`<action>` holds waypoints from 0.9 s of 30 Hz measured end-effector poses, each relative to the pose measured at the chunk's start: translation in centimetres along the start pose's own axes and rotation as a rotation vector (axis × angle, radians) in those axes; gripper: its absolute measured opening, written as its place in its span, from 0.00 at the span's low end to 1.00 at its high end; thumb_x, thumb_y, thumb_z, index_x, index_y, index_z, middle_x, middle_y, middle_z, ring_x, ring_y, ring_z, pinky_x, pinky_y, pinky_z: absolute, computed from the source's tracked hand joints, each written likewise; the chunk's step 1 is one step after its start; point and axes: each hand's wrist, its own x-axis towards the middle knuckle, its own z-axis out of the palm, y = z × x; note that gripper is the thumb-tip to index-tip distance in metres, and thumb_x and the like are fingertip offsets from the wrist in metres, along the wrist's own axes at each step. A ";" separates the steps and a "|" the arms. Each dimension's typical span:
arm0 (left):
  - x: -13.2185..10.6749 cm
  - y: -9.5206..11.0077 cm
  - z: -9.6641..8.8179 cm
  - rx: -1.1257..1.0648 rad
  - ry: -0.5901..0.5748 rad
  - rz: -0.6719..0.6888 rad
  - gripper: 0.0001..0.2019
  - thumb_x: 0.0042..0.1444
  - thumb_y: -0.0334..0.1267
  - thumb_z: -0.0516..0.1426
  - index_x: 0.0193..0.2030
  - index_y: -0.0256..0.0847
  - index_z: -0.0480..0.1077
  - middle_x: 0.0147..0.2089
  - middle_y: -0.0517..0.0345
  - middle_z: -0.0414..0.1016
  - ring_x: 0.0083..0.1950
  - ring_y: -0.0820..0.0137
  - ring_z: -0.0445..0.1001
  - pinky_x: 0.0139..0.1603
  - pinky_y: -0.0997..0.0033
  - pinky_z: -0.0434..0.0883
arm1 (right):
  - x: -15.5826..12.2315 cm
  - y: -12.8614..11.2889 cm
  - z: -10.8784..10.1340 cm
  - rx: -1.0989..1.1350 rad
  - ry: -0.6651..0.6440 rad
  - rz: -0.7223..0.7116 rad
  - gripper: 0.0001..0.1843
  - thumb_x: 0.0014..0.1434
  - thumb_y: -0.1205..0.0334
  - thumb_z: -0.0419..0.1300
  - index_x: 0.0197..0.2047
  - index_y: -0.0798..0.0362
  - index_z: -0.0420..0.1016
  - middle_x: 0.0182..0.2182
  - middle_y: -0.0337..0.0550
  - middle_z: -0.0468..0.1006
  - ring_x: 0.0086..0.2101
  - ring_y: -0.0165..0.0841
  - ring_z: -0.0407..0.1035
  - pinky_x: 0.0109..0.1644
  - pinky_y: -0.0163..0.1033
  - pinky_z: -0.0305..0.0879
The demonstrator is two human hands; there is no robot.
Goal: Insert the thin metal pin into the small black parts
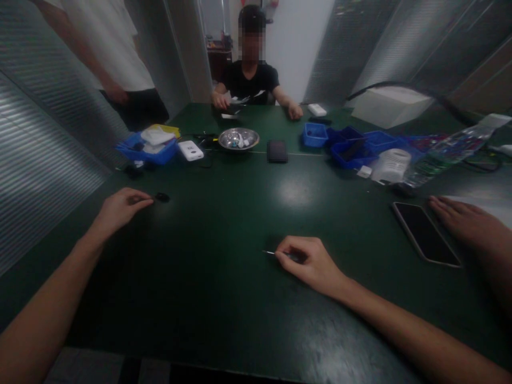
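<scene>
On the left of the green table, my left hand [122,210] is closed in a pinch, its fingertips at the edge of a small black object [162,197] whose kind is too blurred to tell. Nearer the middle, my right hand [310,261] is wrapped around a small screwdriver [269,252]. The thin metal shaft points left, just above or on the tabletop; most of its dark handle is hidden by my fingers. A black square item [277,151] lies farther back, beyond both hands.
A metal bowl [239,140] with small parts, blue bins [315,135] and a white power bank [191,151] stand farther back. At right lie a phone [426,233], a plastic bottle [448,152] and another person's hand [468,221]. A person [250,80] sits opposite; another stands left.
</scene>
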 end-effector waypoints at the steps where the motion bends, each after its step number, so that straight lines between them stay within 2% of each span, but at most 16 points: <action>1: 0.0 -0.2 -0.1 0.015 -0.011 -0.004 0.21 0.60 0.53 0.62 0.50 0.37 0.78 0.53 0.55 0.74 0.49 0.64 0.72 0.48 0.71 0.67 | 0.0 0.0 0.0 -0.001 0.000 -0.001 0.12 0.68 0.58 0.60 0.35 0.54 0.79 0.28 0.39 0.78 0.28 0.30 0.70 0.31 0.35 0.61; 4: -0.2 -0.1 -0.3 0.000 0.002 -0.029 0.19 0.62 0.51 0.60 0.51 0.37 0.76 0.50 0.58 0.75 0.46 0.66 0.72 0.45 0.73 0.66 | -0.1 0.0 0.0 0.003 -0.002 -0.004 0.12 0.68 0.59 0.60 0.35 0.54 0.79 0.28 0.39 0.78 0.27 0.30 0.70 0.31 0.34 0.61; 9: -0.9 2.2 -0.6 -0.167 0.151 -0.071 0.19 0.62 0.49 0.61 0.52 0.37 0.75 0.47 0.58 0.79 0.47 0.65 0.75 0.46 0.72 0.68 | -0.2 0.1 0.0 0.003 0.002 -0.016 0.12 0.68 0.58 0.60 0.35 0.54 0.79 0.27 0.39 0.77 0.27 0.29 0.69 0.31 0.34 0.60; 14: -0.8 3.4 -0.7 -0.255 0.098 -0.117 0.20 0.60 0.48 0.63 0.55 0.38 0.77 0.51 0.55 0.81 0.49 0.63 0.77 0.48 0.69 0.69 | -0.1 0.0 0.0 0.015 -0.002 -0.001 0.12 0.68 0.58 0.60 0.35 0.54 0.79 0.28 0.39 0.77 0.27 0.30 0.69 0.31 0.35 0.61; 17: -0.7 3.3 -0.5 -0.252 0.095 -0.104 0.22 0.62 0.48 0.61 0.60 0.39 0.75 0.49 0.55 0.82 0.48 0.63 0.78 0.47 0.69 0.70 | -0.1 -0.1 0.0 0.015 -0.003 0.000 0.12 0.68 0.58 0.60 0.34 0.54 0.79 0.27 0.39 0.77 0.27 0.29 0.68 0.31 0.35 0.61; 22: -0.6 2.9 -0.3 -0.227 0.126 -0.082 0.24 0.62 0.50 0.61 0.60 0.40 0.75 0.46 0.57 0.82 0.45 0.64 0.79 0.47 0.69 0.70 | -0.2 0.1 0.0 0.009 -0.006 -0.001 0.12 0.68 0.57 0.60 0.35 0.54 0.79 0.27 0.38 0.77 0.27 0.29 0.68 0.31 0.35 0.60; 27: -0.5 3.0 -0.5 -0.224 0.058 -0.123 0.28 0.61 0.51 0.61 0.64 0.39 0.72 0.50 0.53 0.82 0.46 0.63 0.78 0.43 0.69 0.70 | -0.2 0.0 -0.1 0.008 -0.019 0.005 0.12 0.68 0.58 0.60 0.35 0.54 0.79 0.28 0.39 0.77 0.27 0.29 0.68 0.30 0.35 0.60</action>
